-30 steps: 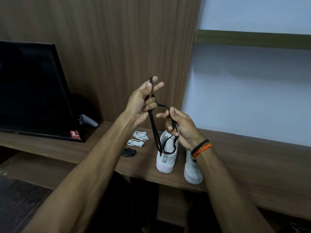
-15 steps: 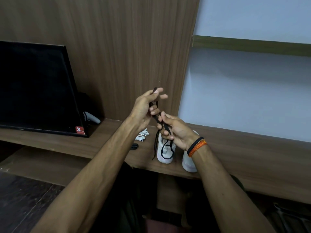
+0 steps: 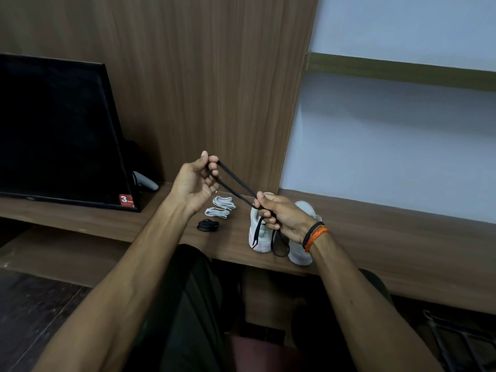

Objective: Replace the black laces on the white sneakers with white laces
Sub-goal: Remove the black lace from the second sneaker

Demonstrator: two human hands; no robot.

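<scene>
Two white sneakers [image 3: 258,238] [image 3: 299,253] stand side by side on the wooden shelf [image 3: 375,237], toes toward me. A black lace [image 3: 236,185] stretches doubled between my hands. My left hand [image 3: 197,181] pinches its folded end up high. My right hand [image 3: 279,216] grips the lace above the left sneaker, and the loose ends dangle down in front of the shoes. Two bundled white laces [image 3: 220,206] lie on the shelf left of the sneakers, with a coiled black lace [image 3: 207,225] in front of them.
A black monitor [image 3: 59,132] leans on the shelf at the left, with a grey controller [image 3: 146,181] behind its corner. A wood-panelled wall rises behind. My legs sit below the shelf edge, and a dark rack [image 3: 456,342] shows at bottom right.
My hands dropped and drew apart, pulling the doubled black lace taut between them. The lace now hangs free of the left sneaker instead of running down into it.
</scene>
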